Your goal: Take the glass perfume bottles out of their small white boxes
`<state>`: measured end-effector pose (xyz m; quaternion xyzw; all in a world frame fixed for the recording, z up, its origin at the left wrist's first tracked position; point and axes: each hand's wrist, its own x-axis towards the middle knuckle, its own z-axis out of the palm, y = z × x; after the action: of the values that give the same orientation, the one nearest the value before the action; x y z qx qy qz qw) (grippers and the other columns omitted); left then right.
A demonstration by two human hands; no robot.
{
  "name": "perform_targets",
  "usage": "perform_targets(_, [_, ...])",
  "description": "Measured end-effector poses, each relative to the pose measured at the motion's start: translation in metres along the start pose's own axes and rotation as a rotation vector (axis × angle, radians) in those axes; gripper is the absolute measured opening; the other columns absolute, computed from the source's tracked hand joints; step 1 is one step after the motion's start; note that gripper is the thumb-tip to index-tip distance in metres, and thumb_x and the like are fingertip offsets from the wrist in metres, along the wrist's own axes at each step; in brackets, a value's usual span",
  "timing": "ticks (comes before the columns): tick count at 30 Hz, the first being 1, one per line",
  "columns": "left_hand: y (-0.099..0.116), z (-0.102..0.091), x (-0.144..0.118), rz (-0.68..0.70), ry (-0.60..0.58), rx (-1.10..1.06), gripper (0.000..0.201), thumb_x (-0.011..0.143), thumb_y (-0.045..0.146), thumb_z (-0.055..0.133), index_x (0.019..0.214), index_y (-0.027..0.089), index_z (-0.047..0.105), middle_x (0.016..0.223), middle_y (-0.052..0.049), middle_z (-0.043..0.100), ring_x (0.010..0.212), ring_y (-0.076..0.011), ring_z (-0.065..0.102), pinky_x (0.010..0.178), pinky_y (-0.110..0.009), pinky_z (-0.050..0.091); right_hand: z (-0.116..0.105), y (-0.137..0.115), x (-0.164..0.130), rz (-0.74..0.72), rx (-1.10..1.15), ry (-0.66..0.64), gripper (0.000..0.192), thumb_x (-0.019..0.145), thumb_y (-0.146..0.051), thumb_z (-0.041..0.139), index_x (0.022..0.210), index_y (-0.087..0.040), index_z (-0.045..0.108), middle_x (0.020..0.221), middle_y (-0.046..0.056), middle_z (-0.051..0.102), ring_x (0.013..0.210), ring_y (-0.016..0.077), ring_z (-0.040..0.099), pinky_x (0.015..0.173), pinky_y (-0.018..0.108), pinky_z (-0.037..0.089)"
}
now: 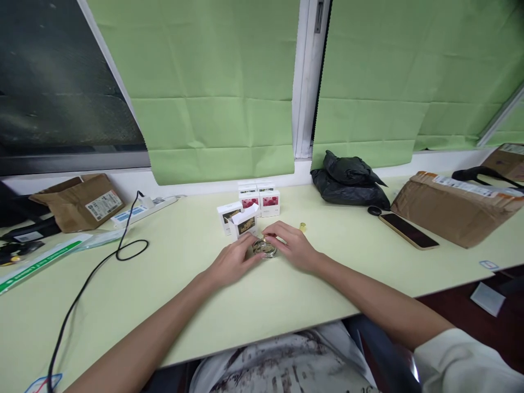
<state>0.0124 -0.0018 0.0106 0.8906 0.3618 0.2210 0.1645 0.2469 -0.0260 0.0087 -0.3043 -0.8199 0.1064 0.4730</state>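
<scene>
A small round object, shiny and clear like glass with a gold-toned middle, lies low at the table between my hands. My left hand curls around its left side, thumb along the near edge. My right hand grips it from the right, fingertips bent over its far upper rim and thumb at the near right. What the right fingertips press on is too small to make out. Just beyond stands a white carton with its flap up, beside another white carton. A small yellow piece sits right of my right hand.
Several white boxes with pink pictures stand behind. Rightward are a black plastic bag, a phone and a cardboard box. On the left are an open carton, a power strip and a black cable.
</scene>
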Motion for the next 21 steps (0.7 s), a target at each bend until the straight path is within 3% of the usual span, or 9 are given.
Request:
perform_targets(7, [-0.0003, 0.0007, 0.0005, 0.005, -0.004, -0.002, 0.034, 0.103, 0.054, 0.053, 0.121, 0.026, 0.061, 0.104, -0.003, 0.063, 0.085, -0.0206, 0.063, 0.072, -0.031, 0.047, 0.0001, -0.0026, -0.0018, 0.053, 0.009, 0.025, 0.017, 0.107, -0.027, 0.052, 0.121, -0.025, 0.062, 0.109, 0.005, 0.069, 0.1, 0.0194, 0.067, 0.09, 0.034, 0.054])
perform_targets(21, [0.002, 0.0005, 0.001, -0.001, 0.011, -0.006, 0.034, 0.103, 0.054, 0.052, 0.12, 0.027, 0.063, 0.101, -0.003, 0.064, 0.085, -0.021, 0.063, 0.07, -0.031, 0.046, 0.0002, -0.0011, 0.0003, -0.021, -0.023, -0.002, 0.017, 0.108, -0.024, 0.051, 0.116, -0.026, 0.065, 0.11, 0.007, 0.071, 0.104, 0.0217, 0.066, 0.093, 0.039, 0.055])
